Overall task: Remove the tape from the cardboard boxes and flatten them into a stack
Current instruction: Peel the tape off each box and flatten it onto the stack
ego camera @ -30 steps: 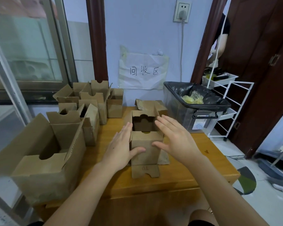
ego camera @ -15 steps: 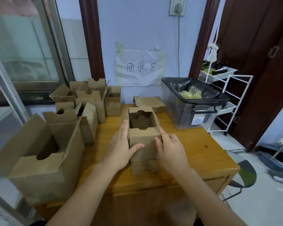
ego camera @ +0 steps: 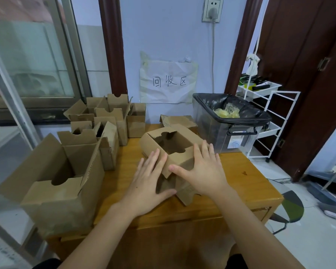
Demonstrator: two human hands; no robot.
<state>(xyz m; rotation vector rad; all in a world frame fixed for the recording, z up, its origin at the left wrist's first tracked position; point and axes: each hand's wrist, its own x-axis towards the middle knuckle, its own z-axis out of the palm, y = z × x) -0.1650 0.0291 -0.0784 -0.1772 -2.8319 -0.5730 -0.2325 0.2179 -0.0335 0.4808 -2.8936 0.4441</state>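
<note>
Box [ego camera: 169,146] now skewed between hands.

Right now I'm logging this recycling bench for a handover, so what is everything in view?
skewed box: one, brown, table centre, under both hands
upright open boxes: several, exact count unclear, brown, table's left and back
large open box: one, brown, near left corner
flattened cardboard: brown, by the wall; count unclear
bin: one, clear, black liner, yellowish tape wad inside, table's right back
paper sign: one, white, wall
table: one, wooden
wire rack: one, white, right
hands: left and right, flat on the skewed box
</note>
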